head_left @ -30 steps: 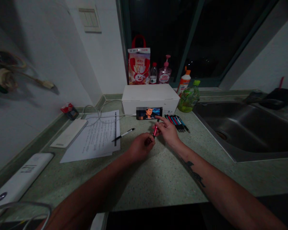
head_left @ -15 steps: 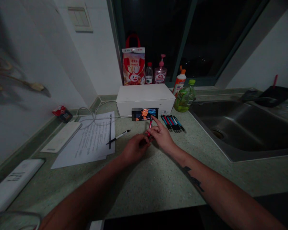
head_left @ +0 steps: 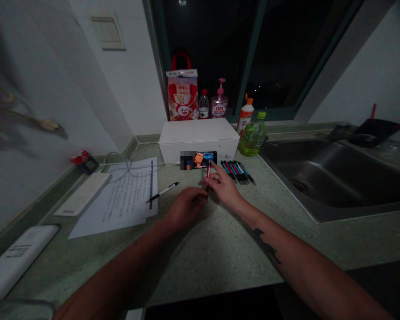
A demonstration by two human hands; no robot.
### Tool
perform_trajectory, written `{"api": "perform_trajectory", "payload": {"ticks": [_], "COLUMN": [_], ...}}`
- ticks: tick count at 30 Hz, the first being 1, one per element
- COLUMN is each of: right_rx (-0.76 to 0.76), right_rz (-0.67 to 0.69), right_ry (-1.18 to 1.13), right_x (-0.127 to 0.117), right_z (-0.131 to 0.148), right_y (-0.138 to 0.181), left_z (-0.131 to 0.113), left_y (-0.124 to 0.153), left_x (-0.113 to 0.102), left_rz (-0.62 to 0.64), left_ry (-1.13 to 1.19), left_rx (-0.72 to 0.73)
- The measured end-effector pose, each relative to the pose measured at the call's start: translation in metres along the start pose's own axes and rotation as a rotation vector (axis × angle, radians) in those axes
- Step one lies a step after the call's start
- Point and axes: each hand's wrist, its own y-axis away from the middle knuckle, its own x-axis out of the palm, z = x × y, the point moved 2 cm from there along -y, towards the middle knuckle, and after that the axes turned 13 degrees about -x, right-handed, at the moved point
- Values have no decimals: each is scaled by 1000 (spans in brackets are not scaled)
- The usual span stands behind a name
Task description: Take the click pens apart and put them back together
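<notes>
A red pen (head_left: 209,171) is held upright between my two hands, in front of a phone (head_left: 205,160) whose screen shows a cartoon. My right hand (head_left: 224,184) pinches the barrel with thumb and fingers, its index finger stretched up near the pen's top. At the pen's dark lower end, the fingers of my left hand (head_left: 188,204) are closed; they partly hide that end. Right of the phone lies a row of several pens (head_left: 237,172) in red, blue, black and white. A single white-and-black pen (head_left: 163,192) lies to the left, its tip over the printed sheets (head_left: 126,195).
The phone leans on a white box (head_left: 198,133). Behind stand a red bag (head_left: 182,95), a pink pump bottle (head_left: 219,102) and a green bottle (head_left: 253,135). On the right is a steel sink (head_left: 346,178). A white power strip (head_left: 20,258) and cables lie left.
The view has shifted slightly. Both hands stay at the red pen, with little change in their grip.
</notes>
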Motion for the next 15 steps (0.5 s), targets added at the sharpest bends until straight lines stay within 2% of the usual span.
{"api": "perform_trajectory", "payload": {"ticks": [5, 8, 11, 15], "right_rx": [-55, 90, 212, 268], "right_rz": [-179, -212, -134, -32], "right_ry": [803, 1135, 1272, 1303], "right_x": [-75, -114, -128, -124], "right_z": [9, 9, 1, -7], "right_y": [-17, -18, -17, -18], "left_z": [4, 8, 9, 5], "left_y": [-4, -8, -11, -12], "left_x": [-15, -27, -37, -48], "left_rz": [-150, -227, -261, -265], "left_ry": [-135, -287, -438, -641], "left_rx": [-30, -100, -175, -273]}}
